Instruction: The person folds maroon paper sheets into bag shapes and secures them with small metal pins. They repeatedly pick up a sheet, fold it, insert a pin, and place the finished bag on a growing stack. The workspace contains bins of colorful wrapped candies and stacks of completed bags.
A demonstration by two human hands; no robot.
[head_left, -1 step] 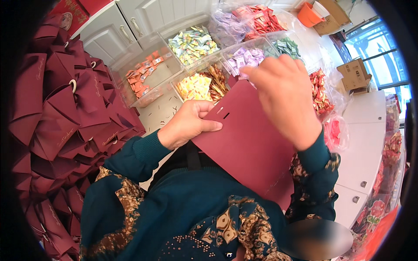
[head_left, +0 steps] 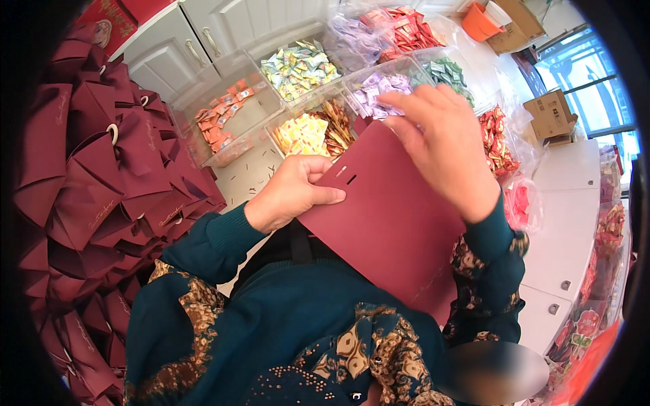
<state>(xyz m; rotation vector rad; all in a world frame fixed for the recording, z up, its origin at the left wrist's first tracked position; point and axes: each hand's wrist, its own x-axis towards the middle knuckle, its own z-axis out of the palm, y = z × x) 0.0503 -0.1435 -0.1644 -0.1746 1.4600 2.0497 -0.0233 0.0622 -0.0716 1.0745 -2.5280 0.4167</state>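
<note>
Close below the camera, both hands grip a flat maroon card sheet (head_left: 386,216) — left hand (head_left: 288,193) pinching its slotted 9 o'clock edge, right hand (head_left: 443,145) closed over the top, nothing visibly shifted — while beyond, at 12 o'clock, clear tubs (head_left: 230,122) hold sorted wrapped candies (head_left: 298,68), with folded maroon gift bags (head_left: 101,183) at 9 o'clock.

The left hand (head_left: 291,193) curls inward, thumb stretched rightward, its teal-sleeved forearm bent across the chest. The right hand (head_left: 443,145) is raised higher, fingers (head_left: 406,101) pointing left.
</note>
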